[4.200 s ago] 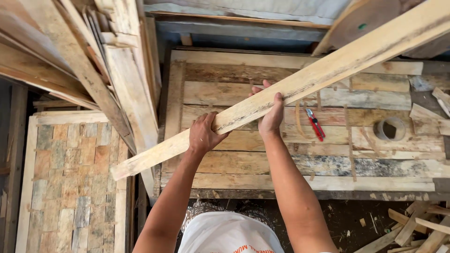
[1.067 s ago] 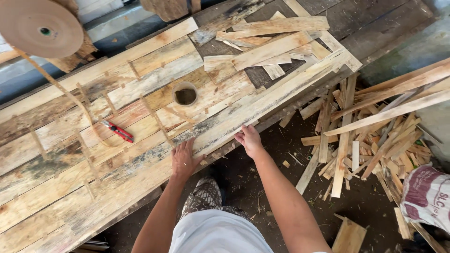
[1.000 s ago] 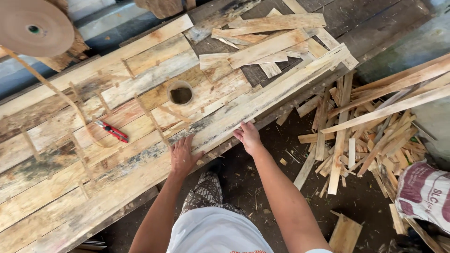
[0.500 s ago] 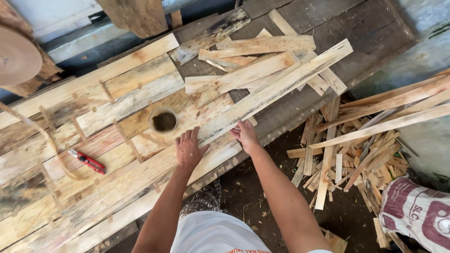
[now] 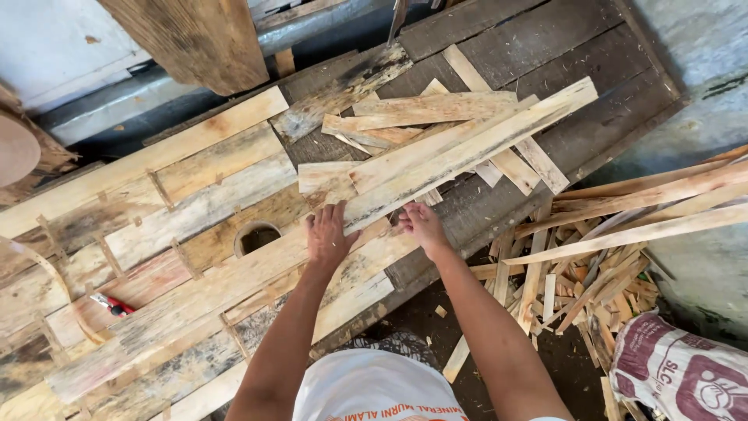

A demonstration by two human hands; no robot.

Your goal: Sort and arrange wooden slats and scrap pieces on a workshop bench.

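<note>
- Left hand (image 5: 329, 236): flat, fingers spread, palm pressed on the plank (image 5: 467, 152); no grasp.
- Right hand (image 5: 423, 226): fingers curled over the plank's near end.
- Plank: lying diagonally across the bench (image 5: 195, 195), over loose offcuts (image 5: 421, 109).
- Red tool (image 5: 111, 305): well apart, at left.

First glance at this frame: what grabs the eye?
Two bare hands at centre: the left hand lies flat on the near end of a long pale plank, the right hand at its edge. The plank runs up to the right across a rough pallet-wood bench with a round hole. On the floor to the right, a heap of wood offcuts and a printed sack.
</note>
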